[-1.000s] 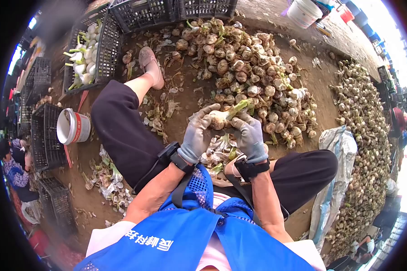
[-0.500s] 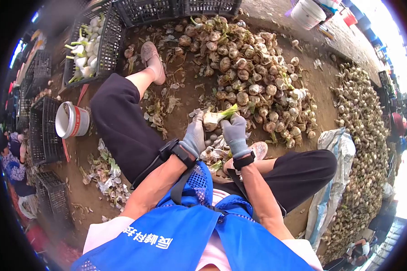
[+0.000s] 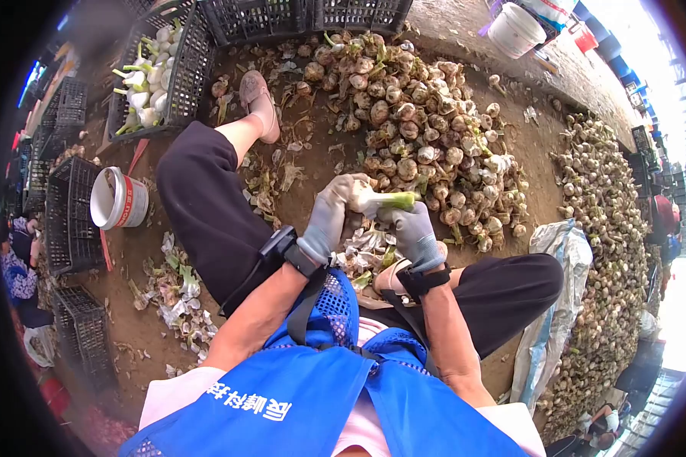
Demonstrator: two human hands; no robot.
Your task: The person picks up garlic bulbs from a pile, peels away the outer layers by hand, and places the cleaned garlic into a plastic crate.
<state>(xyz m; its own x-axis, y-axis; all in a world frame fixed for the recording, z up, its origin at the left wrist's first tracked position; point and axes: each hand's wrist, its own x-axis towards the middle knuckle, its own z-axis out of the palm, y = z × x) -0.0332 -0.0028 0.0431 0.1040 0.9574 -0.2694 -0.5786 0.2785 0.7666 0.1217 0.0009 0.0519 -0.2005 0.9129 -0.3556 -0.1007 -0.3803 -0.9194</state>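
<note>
A garlic bulb [image 3: 364,199] with a pale green stem is held between my two gloved hands, above the ground between my legs. My left hand [image 3: 334,207] is closed around the bulb end. On the stem side, my right hand [image 3: 410,227] is closed with its fingers at the green stalk. Peeled skins [image 3: 364,253] lie just below the hands. Beyond them spreads a large pile of unpeeled garlic [image 3: 427,145].
A black crate [image 3: 193,84] of cleaned white garlic stands at the upper left, and a white bucket [image 3: 119,199] sits below it. More skins [image 3: 179,297] lie left of my leg. On the right are a white sack [image 3: 549,305] and another garlic heap [image 3: 606,251].
Both hands have shifted slightly, the left one upward over the bulb. The garlic has turned so its stem now points level to the right, and its bulb looks whiter.
</note>
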